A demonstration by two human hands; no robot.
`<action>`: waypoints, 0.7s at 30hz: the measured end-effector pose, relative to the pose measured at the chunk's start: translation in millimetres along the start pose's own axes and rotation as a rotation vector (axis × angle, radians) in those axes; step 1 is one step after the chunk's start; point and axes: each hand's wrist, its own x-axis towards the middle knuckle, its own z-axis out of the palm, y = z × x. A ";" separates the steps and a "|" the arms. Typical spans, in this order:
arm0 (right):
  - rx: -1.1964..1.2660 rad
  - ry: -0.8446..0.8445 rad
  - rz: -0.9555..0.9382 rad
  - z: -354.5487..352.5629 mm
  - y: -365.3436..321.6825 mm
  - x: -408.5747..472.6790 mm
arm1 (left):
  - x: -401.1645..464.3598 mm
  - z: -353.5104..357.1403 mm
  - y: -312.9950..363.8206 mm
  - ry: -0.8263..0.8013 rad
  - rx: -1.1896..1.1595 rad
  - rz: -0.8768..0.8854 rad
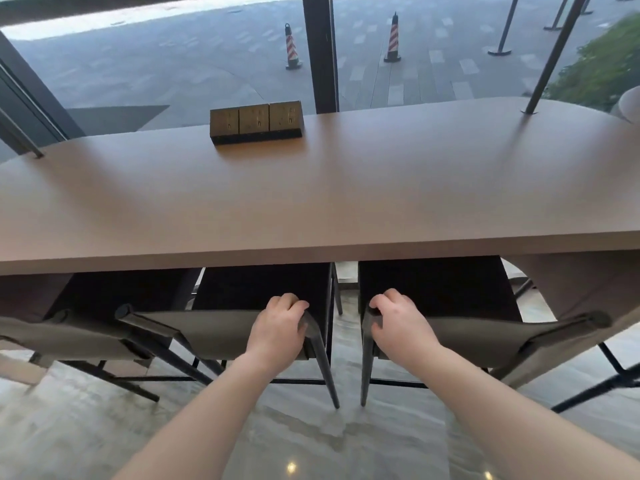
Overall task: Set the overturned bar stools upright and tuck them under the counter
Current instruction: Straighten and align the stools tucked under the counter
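left hand (pixel 277 329) grips middle bar stool (pixel 221 332) backrest corner | right hand (pixel 398 325) grips right bar stool (pixel 485 336) backrest | both upright, seats under surface (pixel 311 202) | third stool (pixel 62 336) at left, seemingly tucked | socket block (pixel 257 122) on top | little left

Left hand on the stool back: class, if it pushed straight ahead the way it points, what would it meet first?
Probably the counter edge just above and ahead of the left hand, though depth is unclear; the stool seat goes underneath.
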 end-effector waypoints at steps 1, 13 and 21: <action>-0.029 0.001 -0.009 0.5 -0.8 1.0 | 1.5 1.1 -1.4 0.014 0.022 0.025; -0.330 -0.020 -0.011 3.6 -13.8 12.8 | 13.9 4.6 -9.7 -0.059 0.057 0.065; -0.360 -0.035 -0.005 5.6 -15.1 14.6 | 16.1 9.3 -14.5 -0.102 0.039 0.058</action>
